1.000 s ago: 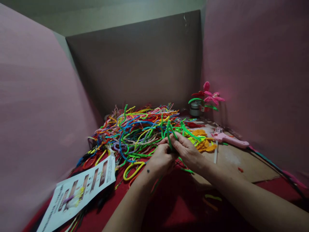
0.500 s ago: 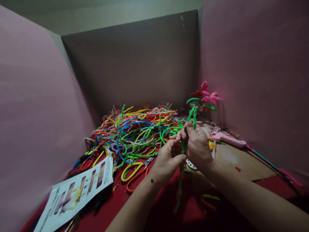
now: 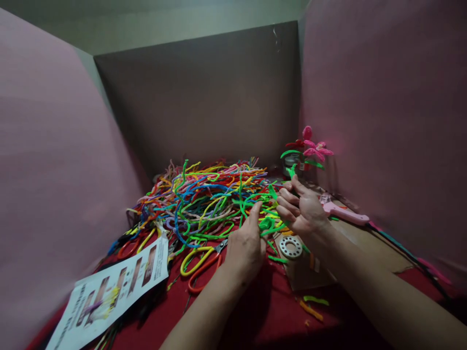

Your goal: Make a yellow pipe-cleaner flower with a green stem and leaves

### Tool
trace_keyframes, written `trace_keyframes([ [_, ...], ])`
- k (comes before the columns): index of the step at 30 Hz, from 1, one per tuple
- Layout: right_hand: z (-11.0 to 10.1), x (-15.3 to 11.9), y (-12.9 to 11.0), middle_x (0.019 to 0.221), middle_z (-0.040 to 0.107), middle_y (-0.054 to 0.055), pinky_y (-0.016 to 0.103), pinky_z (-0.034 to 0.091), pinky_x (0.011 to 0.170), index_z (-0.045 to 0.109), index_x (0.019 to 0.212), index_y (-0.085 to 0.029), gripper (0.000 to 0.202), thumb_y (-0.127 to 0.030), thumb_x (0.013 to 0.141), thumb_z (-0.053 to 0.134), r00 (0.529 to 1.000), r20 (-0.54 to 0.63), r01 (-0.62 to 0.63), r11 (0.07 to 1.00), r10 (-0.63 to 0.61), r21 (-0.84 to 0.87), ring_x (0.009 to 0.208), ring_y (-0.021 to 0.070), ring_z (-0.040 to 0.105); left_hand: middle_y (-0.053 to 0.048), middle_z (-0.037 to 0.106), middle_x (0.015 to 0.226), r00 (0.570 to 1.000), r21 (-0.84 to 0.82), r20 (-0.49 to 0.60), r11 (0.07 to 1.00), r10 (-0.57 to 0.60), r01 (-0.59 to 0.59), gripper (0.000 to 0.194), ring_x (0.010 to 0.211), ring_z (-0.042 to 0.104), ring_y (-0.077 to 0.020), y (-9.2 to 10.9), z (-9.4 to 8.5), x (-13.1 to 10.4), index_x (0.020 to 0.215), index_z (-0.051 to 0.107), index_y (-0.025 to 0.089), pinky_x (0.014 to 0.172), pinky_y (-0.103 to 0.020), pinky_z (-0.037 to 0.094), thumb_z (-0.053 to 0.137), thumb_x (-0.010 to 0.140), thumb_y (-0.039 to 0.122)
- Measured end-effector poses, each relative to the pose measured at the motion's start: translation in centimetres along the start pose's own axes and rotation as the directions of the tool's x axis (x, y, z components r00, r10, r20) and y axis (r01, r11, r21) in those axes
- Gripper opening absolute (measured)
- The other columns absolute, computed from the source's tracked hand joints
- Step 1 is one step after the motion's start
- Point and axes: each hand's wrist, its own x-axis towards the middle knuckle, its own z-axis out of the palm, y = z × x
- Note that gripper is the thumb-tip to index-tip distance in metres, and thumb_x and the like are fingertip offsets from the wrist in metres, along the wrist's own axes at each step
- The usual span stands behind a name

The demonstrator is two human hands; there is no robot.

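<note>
My right hand (image 3: 304, 206) is closed, thumb on top, around a green pipe cleaner (image 3: 291, 171) whose fuzzy tip sticks up above the thumb. My left hand (image 3: 246, 245) is lower and to the left, its thumb raised and apart. Its other fingers are mostly hidden behind the palm, so any hold cannot be made out. A curled green pipe cleaner piece (image 3: 267, 224) shows right beside the left thumb, between the hands. Behind both lies a tangled heap of coloured pipe cleaners (image 3: 207, 194).
Scissors (image 3: 199, 260) with yellow and red handles lie left of my left hand, near a printed sheet (image 3: 120, 291). A round metal disc with holes (image 3: 291, 247) rests on cardboard (image 3: 310, 277). At right are a pink-handled tool (image 3: 346, 214) and pink pipe cleaner flowers (image 3: 317, 149).
My hands have moved apart, the left dropping lower. The long green stem that hung below them is out of sight. The metal disc has come into fuller view.
</note>
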Motion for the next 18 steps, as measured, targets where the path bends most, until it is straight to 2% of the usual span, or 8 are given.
trace_keyframes([
  [2,-0.1,0.0,-0.2,0.042,0.016,-0.011,0.016,0.009,0.026,0.039,0.062,-0.018,0.033,-0.040,0.088,0.041,0.998,0.036,-0.051,0.999,0.051,0.011,0.031,0.0046,0.008,-0.006,0.060,0.092,0.999,0.180,-0.034,0.984,-0.002,0.008,0.050,0.069,0.058,-0.0175,-0.1,0.1,-0.1,0.127,0.038,0.023,0.058,-0.026,0.037,0.044,0.078,0.014],
  [4,-0.3,0.1,-0.5,0.042,0.015,-0.011,0.016,0.009,0.027,0.040,0.063,-0.018,0.034,-0.037,0.090,0.036,0.996,0.061,-0.073,0.997,0.071,0.026,0.031,0.0047,0.007,-0.007,0.061,0.086,0.993,0.205,-0.119,0.978,-0.003,0.028,0.029,0.069,0.058,-0.0182,-0.5,-0.3,0.1,0.108,0.054,0.021,0.058,-0.026,0.036,0.040,0.082,0.018],
  [7,-0.5,0.2,-1.3,0.043,0.014,-0.011,0.016,0.009,0.027,0.039,0.063,-0.018,0.036,-0.033,0.093,0.028,0.997,0.067,-0.035,0.996,0.029,0.085,0.032,0.0051,0.008,-0.004,0.058,0.071,0.946,-0.058,-0.298,0.991,-0.130,0.118,0.017,0.065,0.055,-0.0161,-1.6,-1.6,1.2,0.084,0.059,0.021,0.058,-0.025,0.034,0.044,0.083,0.029],
  [9,-0.7,0.2,-1.8,0.043,0.013,-0.010,0.015,0.011,0.027,0.038,0.063,-0.018,0.036,-0.031,0.093,0.026,0.998,0.057,0.023,0.990,-0.031,0.141,0.032,0.0052,0.011,0.000,0.054,0.063,0.891,-0.404,-0.298,0.891,-0.343,0.208,0.018,0.056,0.050,-0.0127,-2.6,-2.3,2.0,0.091,0.056,0.020,0.053,-0.022,0.033,0.049,0.080,0.033],
  [11,-0.9,0.3,-2.2,0.044,0.013,-0.010,0.015,0.011,0.028,0.038,0.063,-0.018,0.034,-0.029,0.093,0.027,0.995,0.050,0.076,0.979,-0.087,0.191,0.032,0.0052,0.013,0.005,0.045,0.054,0.859,-0.727,-0.118,0.632,-0.499,0.268,0.021,0.042,0.039,-0.0080,-3.2,-2.5,2.5,0.093,0.051,0.017,0.043,-0.019,0.027,0.046,0.080,0.033],
  [12,-1.0,0.3,-2.3,0.044,0.012,-0.010,0.015,0.011,0.028,0.038,0.063,-0.018,0.034,-0.029,0.093,0.027,0.993,0.048,0.092,0.973,-0.104,0.213,0.032,0.0052,0.013,0.006,0.044,0.054,0.877,-0.808,0.015,0.511,-0.480,0.294,0.023,0.039,0.035,-0.0062,-3.2,-2.3,2.5,0.096,0.049,0.016,0.041,-0.018,0.025,0.047,0.078,0.031],
  [15,-1.3,0.4,-2.1,0.044,0.012,-0.010,0.014,0.012,0.028,0.037,0.063,-0.018,0.034,-0.026,0.094,0.025,0.995,0.042,0.076,0.961,-0.090,0.264,0.032,0.0051,0.015,0.008,0.045,0.056,0.930,-0.836,0.300,0.410,-0.212,0.364,0.049,0.042,0.036,-0.0045,-1.8,-0.9,2.0,0.109,0.045,0.014,0.042,-0.016,0.025,0.063,0.064,0.018],
  [18,-1.3,0.4,-1.2,0.045,0.013,-0.009,0.014,0.014,0.029,0.036,0.063,-0.018,0.035,-0.024,0.095,0.021,0.999,0.020,0.018,0.958,-0.025,0.287,0.033,0.0051,0.015,0.008,0.047,0.059,0.911,-0.861,0.412,0.344,0.039,0.375,0.081,0.049,0.041,-0.0054,0.6,0.5,1.0,0.124,0.033,0.017,0.047,-0.017,0.031,0.072,0.054,0.012],
])
